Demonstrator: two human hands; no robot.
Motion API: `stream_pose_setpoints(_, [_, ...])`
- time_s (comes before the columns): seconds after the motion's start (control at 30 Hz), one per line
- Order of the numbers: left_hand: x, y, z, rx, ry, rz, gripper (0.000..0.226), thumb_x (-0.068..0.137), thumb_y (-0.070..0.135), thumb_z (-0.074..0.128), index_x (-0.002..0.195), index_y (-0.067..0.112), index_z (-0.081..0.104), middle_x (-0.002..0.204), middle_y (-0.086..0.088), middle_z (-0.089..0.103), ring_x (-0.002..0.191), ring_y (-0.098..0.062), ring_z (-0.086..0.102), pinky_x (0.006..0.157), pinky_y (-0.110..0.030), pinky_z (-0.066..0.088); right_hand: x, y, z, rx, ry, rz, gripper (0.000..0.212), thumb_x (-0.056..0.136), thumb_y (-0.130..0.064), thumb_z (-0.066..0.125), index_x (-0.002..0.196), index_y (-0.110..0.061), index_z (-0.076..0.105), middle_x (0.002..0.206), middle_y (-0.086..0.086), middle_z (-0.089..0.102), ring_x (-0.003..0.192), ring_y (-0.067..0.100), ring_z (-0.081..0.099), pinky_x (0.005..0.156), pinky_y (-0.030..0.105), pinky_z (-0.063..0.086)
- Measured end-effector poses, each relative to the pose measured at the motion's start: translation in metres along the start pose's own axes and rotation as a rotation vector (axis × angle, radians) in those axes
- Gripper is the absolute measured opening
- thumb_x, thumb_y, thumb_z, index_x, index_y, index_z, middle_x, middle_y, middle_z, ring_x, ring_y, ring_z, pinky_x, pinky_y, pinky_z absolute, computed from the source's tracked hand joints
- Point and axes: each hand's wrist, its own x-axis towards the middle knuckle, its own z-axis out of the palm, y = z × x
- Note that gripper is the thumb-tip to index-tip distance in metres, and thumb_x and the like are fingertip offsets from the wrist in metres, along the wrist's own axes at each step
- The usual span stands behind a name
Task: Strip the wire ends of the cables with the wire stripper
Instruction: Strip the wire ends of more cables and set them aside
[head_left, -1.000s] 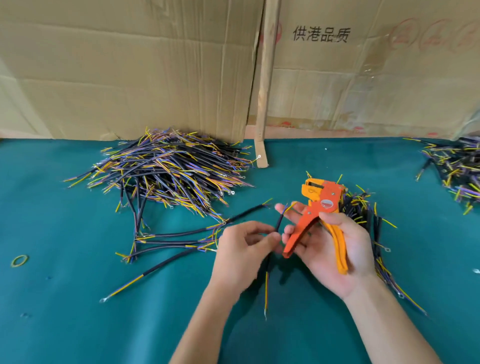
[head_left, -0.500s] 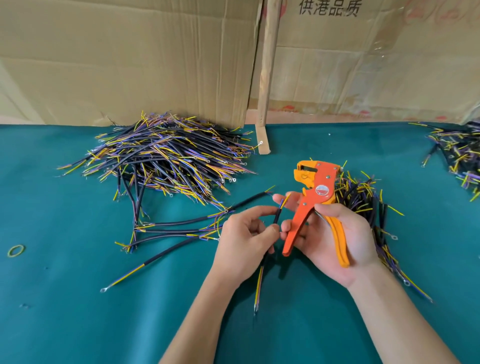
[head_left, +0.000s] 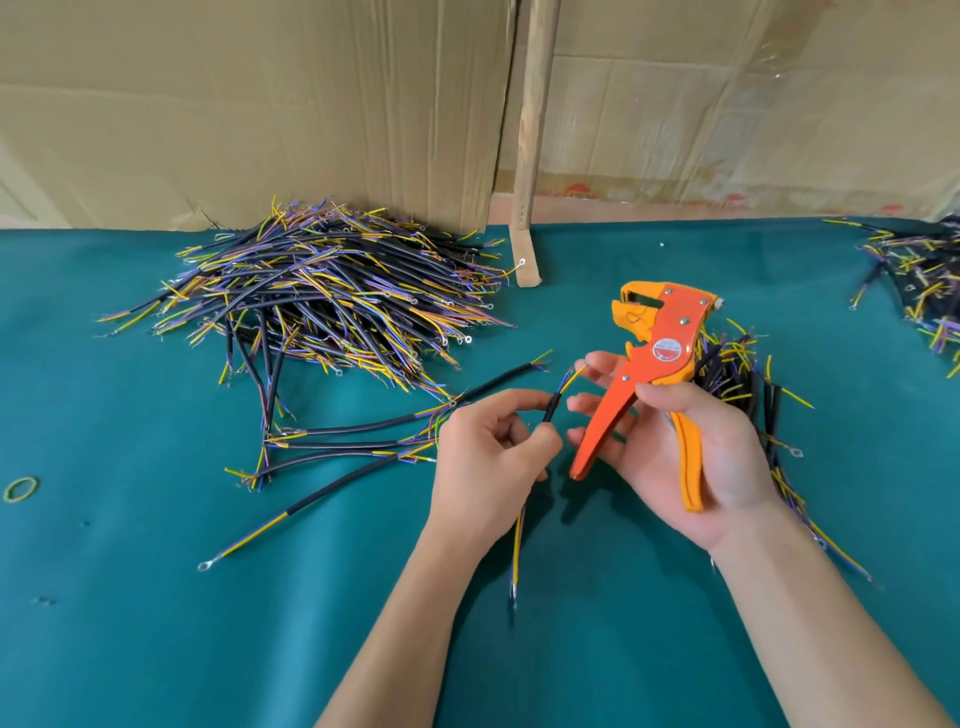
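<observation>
Left hand (head_left: 488, 457) pinches one cable (head_left: 551, 413) just left of the stripper (head_left: 655, 364), gripped in the right hand (head_left: 691, 452) with its mouth empty, so this end looks unstripped (a big pile (head_left: 322, 296) lies far left).

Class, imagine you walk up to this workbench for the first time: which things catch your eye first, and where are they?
The orange wire stripper stands out, gripped upright in the right hand at centre. Beside it the left hand pinches a black cable whose coloured wire ends point toward the tool. Behind and to the left, a big cable pile sprawls on the green table.
</observation>
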Motion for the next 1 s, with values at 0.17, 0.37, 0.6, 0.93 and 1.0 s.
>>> stream_pose_setpoints(0.17, [0.000, 0.000, 0.001, 0.053, 0.024, 0.021, 0.025, 0.075, 0.024, 0.061, 0.095, 0.028, 0.074, 0.049, 0.004, 0.056, 0.056, -0.032, 0.060, 0.056, -0.026, 0.045, -0.001, -0.002, 0.003, 0.019, -0.016, -0.021, 0.052, 0.073, -0.019, 0.066, 0.121, 0.001, 0.061, 0.129, 0.022, 0.064, 0.116, 0.033, 0.067, 0.079, 0.043, 0.059])
stream_pose_setpoints(0.37, [0.001, -0.004, 0.001, 0.079, 0.026, 0.026, 0.024, 0.084, 0.007, 0.068, 0.100, 0.023, 0.076, 0.049, 0.005, 0.055, 0.055, -0.032, 0.059, 0.059, -0.028, 0.047, -0.002, -0.003, 0.005, 0.006, 0.020, -0.043, 0.047, 0.074, -0.014, 0.065, 0.115, 0.007, 0.063, 0.125, 0.025, 0.068, 0.126, 0.032, 0.063, 0.083, 0.038, 0.060])
stream_pose_setpoints(0.6, [-0.003, 0.000, -0.007, -0.033, -0.180, 0.003, 0.021, 0.088, 0.017, 0.077, 0.108, 0.025, 0.074, 0.067, 0.000, 0.073, 0.060, -0.010, 0.059, 0.059, -0.023, 0.046, -0.004, -0.011, 0.005, 0.084, 0.155, -0.160, 0.030, 0.082, -0.008, 0.054, 0.106, 0.005, 0.067, 0.107, 0.021, 0.073, 0.114, 0.032, 0.070, 0.083, 0.033, 0.060])
stream_pose_setpoints(0.93, [-0.004, -0.001, -0.014, -0.069, -0.335, -0.084, 0.013, 0.093, 0.015, 0.072, 0.102, 0.022, 0.077, 0.081, 0.004, 0.079, 0.062, -0.005, 0.059, 0.056, -0.014, 0.044, -0.010, -0.043, -0.015, 0.297, 0.378, -0.474, 0.021, 0.090, -0.010, 0.053, 0.106, 0.002, 0.060, 0.094, 0.011, 0.072, 0.114, 0.037, 0.070, 0.090, 0.039, 0.059])
stream_pose_setpoints(1.0, [-0.004, -0.001, -0.015, -0.062, -0.327, -0.098, 0.011, 0.093, 0.013, 0.072, 0.098, 0.022, 0.077, 0.081, 0.004, 0.078, 0.061, -0.004, 0.058, 0.053, -0.015, 0.045, -0.011, -0.046, -0.019, 0.338, 0.400, -0.498, 0.027, 0.087, -0.010, 0.055, 0.110, 0.002, 0.057, 0.102, 0.013, 0.066, 0.114, 0.037, 0.070, 0.091, 0.040, 0.059])
